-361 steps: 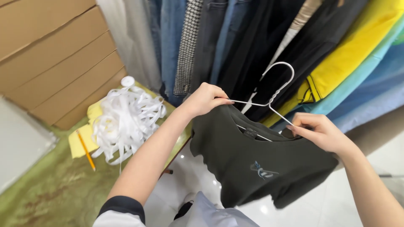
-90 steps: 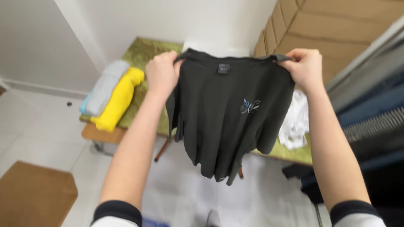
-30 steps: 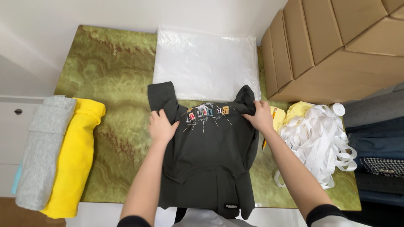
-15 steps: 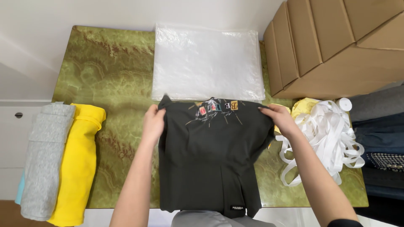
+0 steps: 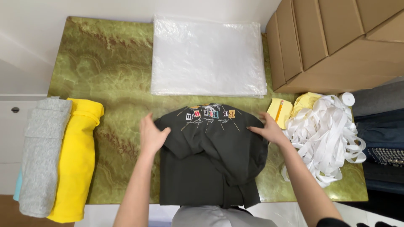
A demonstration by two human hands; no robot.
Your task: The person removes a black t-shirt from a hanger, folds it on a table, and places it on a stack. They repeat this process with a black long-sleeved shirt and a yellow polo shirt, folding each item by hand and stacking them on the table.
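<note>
The dark shirt [image 5: 210, 155] lies on the green table [image 5: 105, 75], mid-fold it seems, with the left hand [image 5: 152, 135] and right hand [image 5: 269, 130] pressing its folded sides, fingers together and flat; next comes smoothing.

Clear plastic bags [image 5: 208, 59] lie on the green desk [image 5: 105, 71]; cardboard boxes [image 5: 332, 42], white ribbon [image 5: 328, 134], yellow [image 5: 75, 159] and grey garments [image 5: 42, 155] flank them.
</note>
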